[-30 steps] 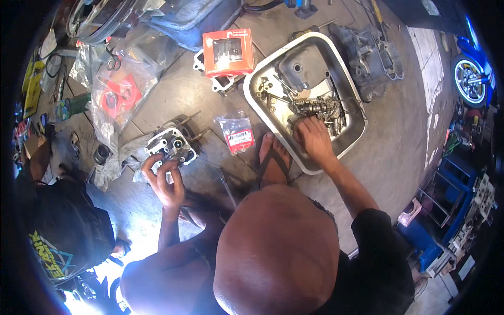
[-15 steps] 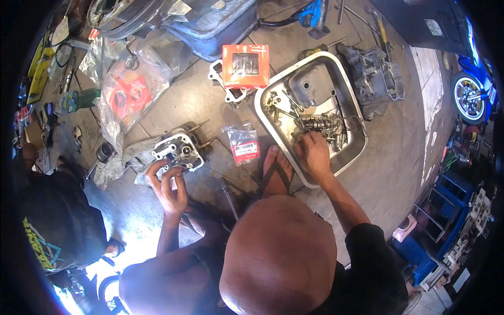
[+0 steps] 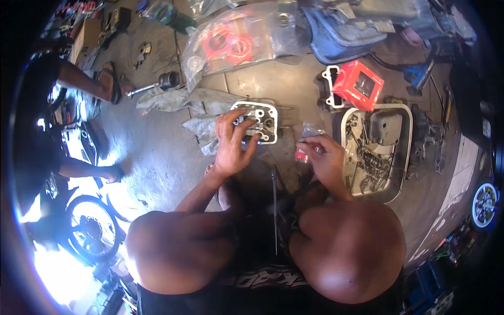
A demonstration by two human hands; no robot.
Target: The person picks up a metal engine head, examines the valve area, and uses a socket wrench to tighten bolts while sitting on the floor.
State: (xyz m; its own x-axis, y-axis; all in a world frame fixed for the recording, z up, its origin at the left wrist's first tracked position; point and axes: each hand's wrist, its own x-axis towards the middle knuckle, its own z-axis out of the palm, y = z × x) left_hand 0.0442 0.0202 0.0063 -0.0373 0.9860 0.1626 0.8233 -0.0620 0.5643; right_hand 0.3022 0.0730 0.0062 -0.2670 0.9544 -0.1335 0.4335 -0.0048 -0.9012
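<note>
A cylinder head (image 3: 270, 125) with a pale machined rim lies on the floor, partly over a grey rag. My left hand (image 3: 229, 144) is over its left side, fingers apart and curved; whether the fingertips touch the metal is hard to tell. To the right, my right hand (image 3: 328, 157) is closed in a pinch above a small clear bag with a red label (image 3: 301, 156). What sits between those fingertips is too small to make out. Beyond that hand stands a metal tray (image 3: 345, 137) with loose engine parts (image 3: 374, 160) and a grey cover (image 3: 386, 126).
An orange-red box (image 3: 359, 85) leans by the tray's far edge, next to a gasket-shaped part (image 3: 329, 84). A long metal rod tool (image 3: 274, 210) lies between my knees. Plastic bags with red gaskets (image 3: 228, 44) are spread farther off. Another person's foot (image 3: 111, 81) is at the left.
My right hand has left the tray and come left, over the small labelled bag. My left hand stays at the cylinder head, reaching farther over it. The whole view has shifted.
</note>
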